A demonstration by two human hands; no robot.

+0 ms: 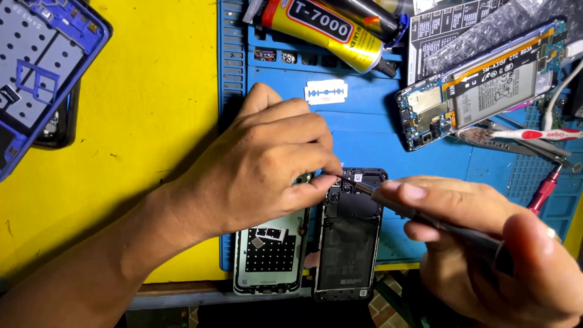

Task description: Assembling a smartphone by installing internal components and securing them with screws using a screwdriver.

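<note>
**Two hands at an opened phone on the blue mat**

Yellow tabletop carries a blue ridged work mat [364, 130], and both hands meet over its near edge. From where I stand, the left hand [267, 164] lies curled, thumb and forefinger pinched together on a small part at the top corner of the opened black phone body [349, 243]. The right hand [486, 243] is closed around a slim dark metal-tipped tool [419, 215], its point touching the phone's top edge just beside the left fingertips. Under the left palm, touching the black body's side, lies a pale green phone back panel [270, 255] with a dotted black patch.

Just beyond the left knuckles rests a silver double-edged razor blade [326, 92]; farther past it, a yellow glue tube [322, 27]. Beyond the right fingers lies a second opened phone with its battery showing [486, 85], a white and red toothbrush [546, 134] beside it. Well away from the left wrist sits a blue phone frame [36, 67].
</note>
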